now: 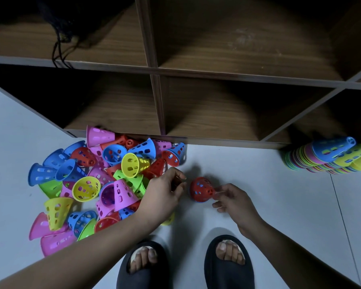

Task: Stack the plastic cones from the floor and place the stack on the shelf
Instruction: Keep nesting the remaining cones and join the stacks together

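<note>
A pile of loose perforated plastic cones (104,180) in pink, blue, yellow, green and red lies on the pale floor at the left, in front of the wooden shelf (196,140). My right hand (231,201) pinches the narrow tip of a red cone (201,189) lying on its side just above the floor; a blue rim shows under it. My left hand (167,188) hovers at the pile's right edge, a short way left of the red cone, fingers loosely curled with nothing visibly in them.
Long stacks of nested cones (321,159) lie on the floor at the right, against the shelf's base. The shelf's compartments are bare wood except a dark corded bag (60,38) at the upper left. My feet in black slippers (142,265) stand below the hands.
</note>
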